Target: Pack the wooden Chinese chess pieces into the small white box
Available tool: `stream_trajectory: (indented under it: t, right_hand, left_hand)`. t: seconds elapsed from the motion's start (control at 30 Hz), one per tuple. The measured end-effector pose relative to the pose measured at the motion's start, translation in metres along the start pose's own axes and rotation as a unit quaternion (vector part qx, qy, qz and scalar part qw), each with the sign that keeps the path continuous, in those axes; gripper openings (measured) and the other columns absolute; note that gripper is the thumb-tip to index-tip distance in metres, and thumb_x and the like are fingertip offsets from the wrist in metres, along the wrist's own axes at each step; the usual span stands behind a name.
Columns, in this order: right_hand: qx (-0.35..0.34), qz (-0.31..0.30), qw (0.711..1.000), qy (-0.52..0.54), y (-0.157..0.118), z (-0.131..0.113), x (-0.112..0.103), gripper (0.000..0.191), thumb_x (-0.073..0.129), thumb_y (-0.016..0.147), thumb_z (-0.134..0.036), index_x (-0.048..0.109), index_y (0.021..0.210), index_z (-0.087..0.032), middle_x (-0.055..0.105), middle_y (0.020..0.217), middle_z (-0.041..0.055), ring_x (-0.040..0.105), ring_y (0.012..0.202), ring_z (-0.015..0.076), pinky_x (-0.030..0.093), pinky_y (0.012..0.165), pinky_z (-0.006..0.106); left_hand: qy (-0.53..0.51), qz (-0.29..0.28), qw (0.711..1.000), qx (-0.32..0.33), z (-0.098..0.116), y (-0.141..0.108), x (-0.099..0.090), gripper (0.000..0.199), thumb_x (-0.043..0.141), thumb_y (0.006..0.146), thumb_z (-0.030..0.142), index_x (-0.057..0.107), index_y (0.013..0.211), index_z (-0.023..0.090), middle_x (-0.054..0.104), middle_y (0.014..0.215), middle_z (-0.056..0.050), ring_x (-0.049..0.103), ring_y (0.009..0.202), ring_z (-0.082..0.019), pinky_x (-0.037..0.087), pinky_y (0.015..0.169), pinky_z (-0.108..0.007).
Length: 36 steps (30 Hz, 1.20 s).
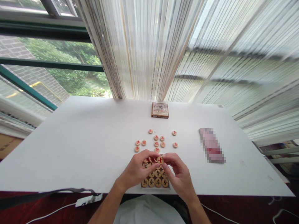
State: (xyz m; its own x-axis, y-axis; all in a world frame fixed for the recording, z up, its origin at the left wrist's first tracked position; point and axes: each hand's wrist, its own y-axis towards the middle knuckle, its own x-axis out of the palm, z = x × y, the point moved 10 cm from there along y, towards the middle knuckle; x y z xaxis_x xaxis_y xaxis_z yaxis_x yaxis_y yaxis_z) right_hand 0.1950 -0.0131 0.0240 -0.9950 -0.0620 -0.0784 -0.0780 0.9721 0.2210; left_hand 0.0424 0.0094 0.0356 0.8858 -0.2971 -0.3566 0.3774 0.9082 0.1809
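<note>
Chess pieces [156, 144], round and pale, lay in and beyond an open tray [155, 187], and one of them, a red-marked piece [160, 160], was held up over the tray's far part. Nearest, on the person's side of the tray, showed pale clothing [146, 210]; a white power strip [88, 200] sat to the tray's left, lower than it. The tray stood on a white tabletop [77, 146], with black-marked pieces [158, 182] in its near rows and red-marked ones [146, 160], partly hidden, in its far row. Over the tray both hands were closed on the one piece: the left hand [140, 166] pinched it between thumb and fingers from the tray's left side, the right hand [178, 171] likewise from the right. Beyond the tray eleven loose pieces [156, 137] with red characters lay flat and scattered. Well to the right of the tray, and farther off, rested an oblong pinkish item [211, 144], too pixelated to make out. Straight beyond the tray, past the loose pieces, was a flat printed box [160, 110]. Farthest from the tray hung striped curtains [144, 56], with a window [51, 63] far to its left and greenery [77, 51] outside.
</note>
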Motion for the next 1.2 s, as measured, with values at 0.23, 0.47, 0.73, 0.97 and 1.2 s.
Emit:
stream_trajectory:
  t: [0.23, 0.47, 0.73, 0.97, 1.2]
  right_hand:
    - [0.002, -0.010, 1.000, 0.010, 0.000, 0.000, 0.002, 0.018, 0.065, 0.096, -0.024, 0.071, 0.113, -0.026, 0.068, 0.116, 0.0089, 0.067, 0.111, 0.0242, 0.060, 0.095, 0.040]
    - [0.021, -0.019, 1.000, 0.002, -0.001, 0.006, 0.002, 0.022, 0.066, 0.095, -0.023, 0.070, 0.117, -0.026, 0.072, 0.117, 0.0078, 0.071, 0.103, 0.0229, 0.062, 0.092, 0.038]
    - [0.020, -0.032, 0.999, -0.027, -0.003, 0.011, 0.002, 0.028, 0.066, 0.096, -0.023, 0.071, 0.122, -0.027, 0.072, 0.124, 0.0081, 0.070, 0.112, 0.0250, 0.059, 0.099, 0.041]
    - [0.015, -0.047, 0.999, 0.001, -0.001, 0.003, 0.009, 0.028, 0.065, 0.096, -0.022, 0.069, 0.123, -0.028, 0.070, 0.123, 0.0077, 0.069, 0.111, 0.0238, 0.060, 0.096, 0.038]
    - [0.022, -0.046, 0.998, 0.036, -0.001, 0.005, 0.011, 0.024, 0.065, 0.096, -0.020, 0.070, 0.118, -0.028, 0.071, 0.115, 0.0058, 0.071, 0.105, 0.0215, 0.061, 0.091, 0.033]
  left_hand:
    - [-0.005, -0.002, 1.000, -0.001, -0.001, 0.000, 0.000, 0.020, 0.071, 0.091, 0.026, 0.070, 0.111, 0.023, 0.074, 0.102, -0.002, 0.068, 0.090, -0.016, 0.055, 0.083, -0.026]
    - [-0.015, -0.008, 1.000, -0.009, -0.003, -0.001, 0.001, 0.024, 0.072, 0.090, 0.027, 0.069, 0.113, 0.023, 0.074, 0.106, -0.002, 0.068, 0.093, -0.016, 0.054, 0.085, -0.026]
    - [-0.012, -0.006, 1.000, -0.014, -0.005, -0.004, -0.001, 0.024, 0.071, 0.091, 0.028, 0.069, 0.115, 0.023, 0.073, 0.105, -0.002, 0.066, 0.088, -0.015, 0.054, 0.083, -0.025]
    - [-0.014, -0.008, 1.000, -0.008, -0.004, -0.005, 0.000, 0.023, 0.069, 0.092, 0.025, 0.070, 0.115, 0.023, 0.073, 0.103, -0.002, 0.066, 0.090, -0.015, 0.054, 0.084, -0.025]
    - [-0.016, -0.005, 1.000, -0.004, -0.005, -0.006, 0.000, 0.022, 0.069, 0.092, 0.025, 0.072, 0.114, 0.023, 0.073, 0.102, -0.003, 0.067, 0.091, -0.016, 0.053, 0.085, -0.026]
